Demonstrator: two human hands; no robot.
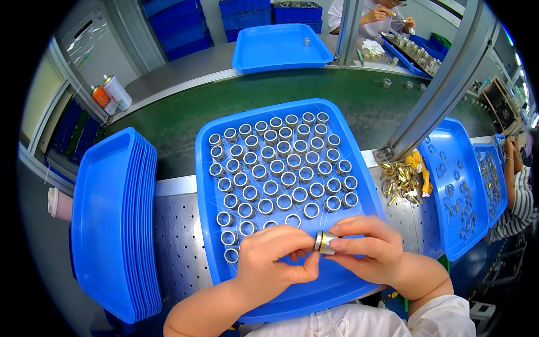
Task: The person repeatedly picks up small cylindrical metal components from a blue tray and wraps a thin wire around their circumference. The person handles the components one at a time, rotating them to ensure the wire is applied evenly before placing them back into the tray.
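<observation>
Dozens of metal rings (279, 167) fill blue tray (359, 168)

Two labelled spray cans (110, 93), one orange, one white, upright at the bench's far left edge.

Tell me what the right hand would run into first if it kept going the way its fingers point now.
The right hand points toward the person's left, so it would first meet the left hand, already touching the same small metal ring between their fingertips. Depth is hard to judge, but nothing else lies between them.
</observation>
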